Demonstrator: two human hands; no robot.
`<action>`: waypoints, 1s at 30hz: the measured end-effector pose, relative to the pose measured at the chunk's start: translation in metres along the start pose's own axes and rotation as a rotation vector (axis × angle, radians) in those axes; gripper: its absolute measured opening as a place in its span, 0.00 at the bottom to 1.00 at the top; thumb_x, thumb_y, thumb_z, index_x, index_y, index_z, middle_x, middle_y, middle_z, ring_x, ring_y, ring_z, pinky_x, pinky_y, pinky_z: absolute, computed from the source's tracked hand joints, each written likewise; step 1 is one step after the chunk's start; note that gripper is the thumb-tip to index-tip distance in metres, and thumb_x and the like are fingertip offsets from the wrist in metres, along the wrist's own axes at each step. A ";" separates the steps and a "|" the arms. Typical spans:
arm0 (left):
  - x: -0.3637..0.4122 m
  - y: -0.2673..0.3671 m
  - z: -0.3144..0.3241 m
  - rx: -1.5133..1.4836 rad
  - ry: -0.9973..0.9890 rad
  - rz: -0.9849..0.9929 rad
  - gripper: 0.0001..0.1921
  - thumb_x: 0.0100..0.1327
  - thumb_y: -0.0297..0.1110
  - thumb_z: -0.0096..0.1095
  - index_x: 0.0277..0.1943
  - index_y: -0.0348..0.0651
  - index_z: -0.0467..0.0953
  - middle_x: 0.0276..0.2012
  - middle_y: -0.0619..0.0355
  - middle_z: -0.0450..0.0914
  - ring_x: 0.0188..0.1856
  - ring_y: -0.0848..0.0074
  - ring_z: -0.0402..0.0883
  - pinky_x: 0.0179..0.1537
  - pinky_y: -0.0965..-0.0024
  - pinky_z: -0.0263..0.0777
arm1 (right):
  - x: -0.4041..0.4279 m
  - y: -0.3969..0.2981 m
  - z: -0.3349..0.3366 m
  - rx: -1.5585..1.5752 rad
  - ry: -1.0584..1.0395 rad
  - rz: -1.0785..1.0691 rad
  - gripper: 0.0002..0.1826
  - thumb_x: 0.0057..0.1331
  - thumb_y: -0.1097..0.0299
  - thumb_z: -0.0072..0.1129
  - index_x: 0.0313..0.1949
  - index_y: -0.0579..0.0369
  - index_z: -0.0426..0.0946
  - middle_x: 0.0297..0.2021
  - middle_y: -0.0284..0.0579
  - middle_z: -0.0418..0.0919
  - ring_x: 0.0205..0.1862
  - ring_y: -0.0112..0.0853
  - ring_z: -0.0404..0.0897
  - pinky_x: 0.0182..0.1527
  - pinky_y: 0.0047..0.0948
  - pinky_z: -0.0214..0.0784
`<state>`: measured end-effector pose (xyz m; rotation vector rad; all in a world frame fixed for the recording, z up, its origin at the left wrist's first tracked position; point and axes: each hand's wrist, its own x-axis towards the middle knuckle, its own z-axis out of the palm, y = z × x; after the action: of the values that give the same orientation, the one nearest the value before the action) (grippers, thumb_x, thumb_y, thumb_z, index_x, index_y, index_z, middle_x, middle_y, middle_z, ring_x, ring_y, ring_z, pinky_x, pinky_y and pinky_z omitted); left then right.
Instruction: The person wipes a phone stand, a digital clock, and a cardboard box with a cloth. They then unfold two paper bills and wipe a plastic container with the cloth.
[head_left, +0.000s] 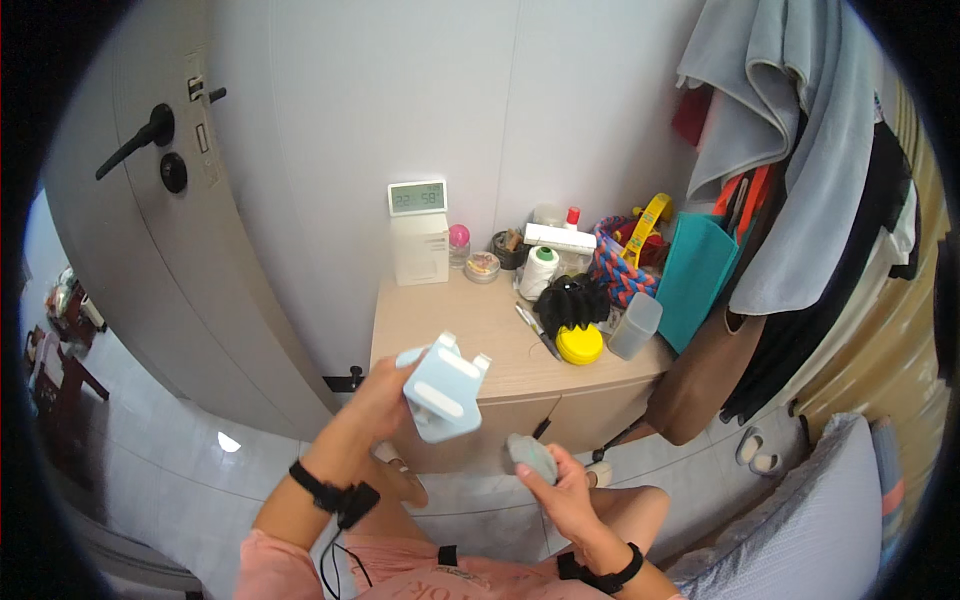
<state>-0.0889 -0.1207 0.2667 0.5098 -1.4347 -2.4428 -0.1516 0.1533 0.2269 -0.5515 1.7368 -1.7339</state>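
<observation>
My left hand grips a light blue folding stand, which looks like a phone or tablet stand with white pads and two small lips. The stand is held up before the front edge of a wooden cabinet. Lower and to the right, my right hand pinches a grey piece of cloth or pad between thumb and fingers. The cloth and the stand are apart. Part of the left fingers is hidden behind the stand.
On the cabinet are a digital display clock, a white thread spool, a black hair clip, a yellow round case, a pen and a woven basket. Towels hang right; a door stands left.
</observation>
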 end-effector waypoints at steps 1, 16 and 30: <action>0.013 0.009 -0.006 0.011 0.010 -0.001 0.15 0.75 0.37 0.53 0.54 0.36 0.78 0.47 0.56 0.84 0.47 0.75 0.85 0.49 0.70 0.80 | -0.002 -0.001 -0.005 0.012 0.025 -0.031 0.11 0.67 0.65 0.68 0.38 0.56 0.75 0.31 0.28 0.75 0.35 0.17 0.69 0.38 0.20 0.63; 0.131 0.032 -0.015 1.281 0.087 0.357 0.11 0.69 0.32 0.64 0.49 0.35 0.83 0.46 0.53 0.82 0.47 0.72 0.81 0.49 0.69 0.75 | 0.013 0.016 -0.030 -0.218 0.321 -0.456 0.12 0.57 0.73 0.72 0.32 0.61 0.75 0.43 0.43 0.73 0.45 0.31 0.72 0.51 0.27 0.64; 0.011 -0.043 -0.021 1.256 0.280 0.726 0.55 0.43 0.44 0.85 0.71 0.33 0.59 0.55 0.45 0.78 0.59 0.54 0.73 0.62 0.55 0.65 | 0.184 -0.060 0.003 -0.778 -0.215 -0.469 0.48 0.52 0.57 0.77 0.69 0.60 0.65 0.56 0.59 0.77 0.57 0.45 0.77 0.60 0.37 0.68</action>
<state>-0.0923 -0.1211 0.2177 0.3874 -2.3144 -0.7126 -0.2900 0.0232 0.2624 -1.5178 2.2066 -1.1340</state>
